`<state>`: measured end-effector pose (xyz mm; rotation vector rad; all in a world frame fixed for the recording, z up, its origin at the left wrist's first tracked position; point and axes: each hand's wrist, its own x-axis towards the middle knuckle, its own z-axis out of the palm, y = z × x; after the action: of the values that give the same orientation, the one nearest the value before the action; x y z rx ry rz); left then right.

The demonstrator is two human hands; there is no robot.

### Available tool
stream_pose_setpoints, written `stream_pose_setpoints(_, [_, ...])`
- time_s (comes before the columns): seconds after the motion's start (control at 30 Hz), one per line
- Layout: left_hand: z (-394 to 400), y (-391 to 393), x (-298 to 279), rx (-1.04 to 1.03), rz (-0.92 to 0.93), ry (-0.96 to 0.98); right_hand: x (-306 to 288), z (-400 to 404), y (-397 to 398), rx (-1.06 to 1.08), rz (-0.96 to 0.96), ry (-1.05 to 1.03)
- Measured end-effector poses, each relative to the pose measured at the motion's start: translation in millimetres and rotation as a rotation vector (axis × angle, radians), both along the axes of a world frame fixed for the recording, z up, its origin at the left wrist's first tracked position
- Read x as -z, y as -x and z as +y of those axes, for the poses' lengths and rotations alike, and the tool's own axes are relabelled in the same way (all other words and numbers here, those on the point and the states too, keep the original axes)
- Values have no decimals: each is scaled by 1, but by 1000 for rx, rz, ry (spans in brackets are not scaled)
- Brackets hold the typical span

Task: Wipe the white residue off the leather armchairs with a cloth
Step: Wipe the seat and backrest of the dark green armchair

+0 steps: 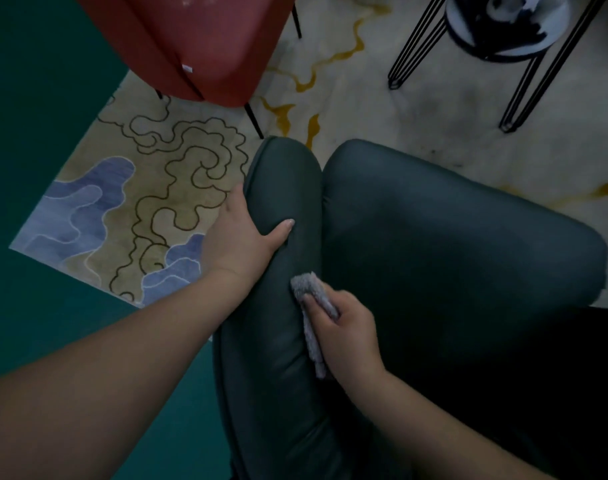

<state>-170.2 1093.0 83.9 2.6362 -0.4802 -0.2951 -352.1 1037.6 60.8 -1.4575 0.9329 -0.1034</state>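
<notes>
So the cloth [311,308] is sitting on the inner side of the green chair's [451,237] arm [278,188], right by the crease where arm meets seat. The right hand [347,336] is gripping it, fingers curled round a bunched-up wad, with the fuzzy end poking out past the fingertips and a tail hanging down under the palm. It looks like grey microfibre: light, floppy, no shape of its own, so I'd guess bunching it like this is the way to hold it, otherwise it's just sliding around under the hand.

The left hand [242,237] is bracing the arm from outside, thumb lying flat across the top, the other fingers wrapping over the far edge where I can't see them.

The leather is looking smooth, a bit shiny, puffy and rounded with piped seams. Probably gives under pressure, hence the bracing. I honestly can't spot white residue in this dim light.

The red chair [198,46] up top is the same rounded style on thin black legs. The rug [150,188] is flat, with squiggly outlines and blue blobs.
</notes>
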Motion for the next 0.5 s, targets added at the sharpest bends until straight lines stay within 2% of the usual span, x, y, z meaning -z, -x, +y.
stream_pose_setpoints(0.13, [-1,-1,-1,8,47,1,-15,10,17,-54,62,73])
stream_pose_setpoints(0.23, [-1,-1,-8,34,118,52,-33,3,10,-17,95,60])
stream_pose_setpoints(0.37, [19,-10,-22,168,403,197,-55,0,0,152,126,168])
stream_pose_setpoints(0.43, [44,-19,-30,249,451,159,-68,3,-11,186,137,239])
stream_pose_setpoints(0.5, [78,-30,-40,303,378,54,-82,11,-28,190,122,298])
